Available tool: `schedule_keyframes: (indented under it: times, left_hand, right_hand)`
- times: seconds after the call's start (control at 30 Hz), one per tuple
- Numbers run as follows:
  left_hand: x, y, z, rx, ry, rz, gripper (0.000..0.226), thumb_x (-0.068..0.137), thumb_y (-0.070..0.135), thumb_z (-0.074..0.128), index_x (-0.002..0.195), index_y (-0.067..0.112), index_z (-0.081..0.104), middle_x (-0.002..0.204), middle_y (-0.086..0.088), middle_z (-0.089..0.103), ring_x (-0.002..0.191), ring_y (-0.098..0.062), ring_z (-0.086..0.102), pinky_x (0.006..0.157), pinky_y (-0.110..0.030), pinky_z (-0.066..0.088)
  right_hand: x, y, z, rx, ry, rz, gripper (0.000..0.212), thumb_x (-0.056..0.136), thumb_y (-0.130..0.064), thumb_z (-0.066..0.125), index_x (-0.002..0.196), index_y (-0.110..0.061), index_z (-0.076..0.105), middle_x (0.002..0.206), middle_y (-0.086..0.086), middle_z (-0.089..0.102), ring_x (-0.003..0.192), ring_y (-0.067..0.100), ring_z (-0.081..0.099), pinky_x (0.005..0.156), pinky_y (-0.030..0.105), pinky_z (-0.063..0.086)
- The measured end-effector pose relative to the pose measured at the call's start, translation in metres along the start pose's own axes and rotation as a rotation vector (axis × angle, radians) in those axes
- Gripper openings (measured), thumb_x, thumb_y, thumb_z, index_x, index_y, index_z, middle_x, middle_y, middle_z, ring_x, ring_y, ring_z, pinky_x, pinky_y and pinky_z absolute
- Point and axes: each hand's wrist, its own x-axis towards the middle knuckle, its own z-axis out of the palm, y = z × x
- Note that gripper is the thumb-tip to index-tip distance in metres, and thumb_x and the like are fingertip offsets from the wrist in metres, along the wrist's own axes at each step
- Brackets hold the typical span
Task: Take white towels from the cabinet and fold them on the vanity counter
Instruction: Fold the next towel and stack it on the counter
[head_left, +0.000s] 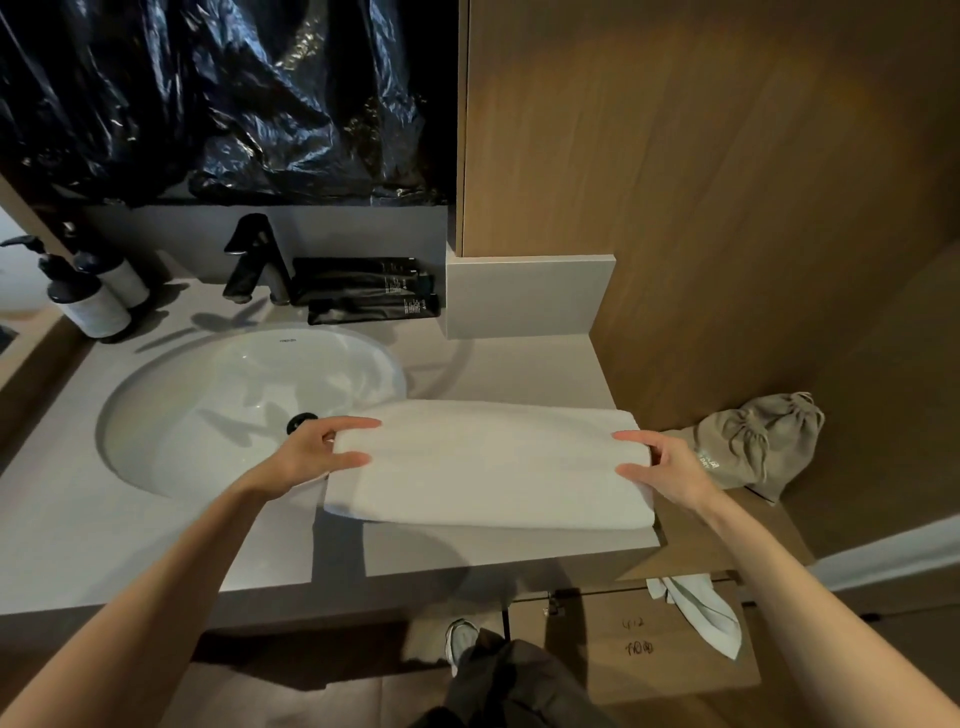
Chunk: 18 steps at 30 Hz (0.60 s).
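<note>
My left hand (311, 457) is half closed on the left end of the white towel (483, 467). The fingers lie stretched along the top and the thumb sits lower on the near face, so the folded end is pinched between them. My right hand (670, 467) mirrors it at the right end, with the fingers over the top, the thumb toward me, and the thick edge clamped in between. Both forearms reach in from the bottom corners of my view.

The towel is a folded, thick oblong lying on the vanity counter (498, 364). Its long axis runs left to right, roughly parallel to the counter's front edge. Its left end lies over the rim of the white sink (234, 395), and its right end sits at the counter's right edge.

Just beyond that edge, on a lower wooden ledge, lies a beige drawstring bag (758, 441), near my right hand. A pale cloth (701, 616) hangs below the counter front. Behind the sink stands a black faucet (254, 260), with black tubes (363, 291) stacked just beside it on the right and two pump bottles (98, 306) at far left. Crinkled black plastic sheeting (208, 104) covers the wall above, and a wooden cabinet panel (727, 182) fills the right.
</note>
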Motion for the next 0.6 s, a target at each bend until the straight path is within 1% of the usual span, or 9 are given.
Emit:
schedule_keyframes:
  times: [0.07, 0.1, 0.2, 0.27, 0.4, 0.47, 0.5, 0.57, 0.6]
  left_hand:
    - [-0.002, 0.002, -0.004, 0.081, 0.054, 0.024, 0.039, 0.082, 0.011, 0.074, 0.113, 0.032, 0.063, 0.109, 0.011, 0.062, 0.084, -0.007, 0.058, 0.074, -0.008, 0.045]
    - [-0.002, 0.002, -0.007, 0.128, 0.076, 0.033, 0.038, 0.082, 0.012, 0.074, 0.111, 0.034, 0.063, 0.108, 0.01, 0.063, 0.082, -0.01, 0.056, 0.072, -0.006, 0.043]
    - [-0.005, 0.008, -0.011, 0.193, 0.102, 0.06, 0.035, 0.084, 0.014, 0.072, 0.109, 0.036, 0.06, 0.102, 0.016, 0.062, 0.078, 0.004, 0.056, 0.069, -0.004, 0.04]
    - [-0.006, 0.009, -0.014, 0.222, 0.1, 0.069, 0.031, 0.087, 0.019, 0.069, 0.106, 0.041, 0.058, 0.098, 0.019, 0.062, 0.072, 0.004, 0.055, 0.066, -0.008, 0.041]
    - [-0.004, 0.008, -0.018, 0.31, 0.114, 0.06, 0.015, 0.092, 0.024, 0.063, 0.101, 0.035, 0.057, 0.097, 0.008, 0.062, 0.085, -0.014, 0.056, 0.069, -0.019, 0.041]
    - [-0.001, 0.008, -0.019, 0.298, 0.136, 0.037, 0.012, 0.093, 0.025, 0.061, 0.097, 0.034, 0.054, 0.103, -0.002, 0.053, 0.091, -0.021, 0.052, 0.072, -0.023, 0.043]
    - [-0.001, 0.011, -0.02, 0.276, 0.151, 0.007, 0.011, 0.093, 0.025, 0.061, 0.097, 0.033, 0.054, 0.108, -0.005, 0.047, 0.093, -0.022, 0.048, 0.079, -0.027, 0.046]
    - [-0.002, 0.015, -0.021, 0.207, 0.196, -0.038, 0.011, 0.094, 0.027, 0.06, 0.103, 0.023, 0.054, 0.117, -0.004, 0.04, 0.097, -0.019, 0.044, 0.093, -0.033, 0.045]
    - [-0.002, 0.018, -0.02, 0.158, 0.213, -0.064, 0.017, 0.095, 0.03, 0.058, 0.106, 0.018, 0.054, 0.115, -0.002, 0.044, 0.095, -0.018, 0.046, 0.09, -0.034, 0.045]
  right_hand:
    - [-0.003, -0.002, -0.001, -0.024, 0.038, -0.051, 0.041, 0.087, -0.009, 0.07, 0.126, -0.017, 0.06, 0.12, -0.001, 0.059, 0.113, 0.016, 0.054, 0.083, 0.016, 0.049]
    - [-0.005, -0.004, -0.002, -0.038, 0.049, -0.083, 0.04, 0.088, -0.011, 0.069, 0.126, -0.016, 0.06, 0.12, -0.001, 0.06, 0.113, 0.016, 0.054, 0.082, 0.017, 0.048]
    - [-0.009, -0.007, -0.003, -0.066, 0.064, -0.147, 0.038, 0.09, -0.014, 0.067, 0.126, -0.014, 0.059, 0.118, -0.003, 0.062, 0.114, 0.017, 0.055, 0.085, 0.02, 0.047]
    - [-0.012, -0.008, -0.003, -0.097, 0.08, -0.164, 0.036, 0.091, -0.015, 0.065, 0.126, -0.013, 0.059, 0.116, -0.003, 0.062, 0.113, 0.017, 0.055, 0.082, 0.017, 0.046]
    - [-0.016, -0.01, -0.002, -0.273, 0.15, -0.2, 0.028, 0.097, -0.029, 0.055, 0.123, -0.02, 0.056, 0.114, 0.004, 0.054, 0.105, 0.019, 0.048, 0.083, 0.026, 0.038]
    - [-0.017, -0.014, -0.002, -0.292, 0.2, -0.198, 0.02, 0.098, -0.031, 0.052, 0.117, -0.026, 0.052, 0.115, 0.003, 0.043, 0.107, 0.017, 0.038, 0.088, 0.028, 0.032]
    - [-0.017, -0.015, -0.003, -0.285, 0.22, -0.199, 0.017, 0.099, -0.031, 0.052, 0.115, -0.027, 0.05, 0.117, 0.001, 0.041, 0.109, 0.017, 0.035, 0.09, 0.03, 0.031]
    - [-0.018, -0.02, -0.005, -0.184, 0.208, -0.196, 0.018, 0.099, -0.03, 0.051, 0.114, -0.021, 0.048, 0.115, -0.002, 0.046, 0.109, 0.02, 0.042, 0.089, 0.034, 0.039]
    - [-0.019, -0.023, -0.005, -0.095, 0.19, -0.176, 0.021, 0.1, -0.031, 0.05, 0.116, -0.017, 0.046, 0.111, -0.003, 0.048, 0.106, 0.02, 0.047, 0.086, 0.035, 0.043]
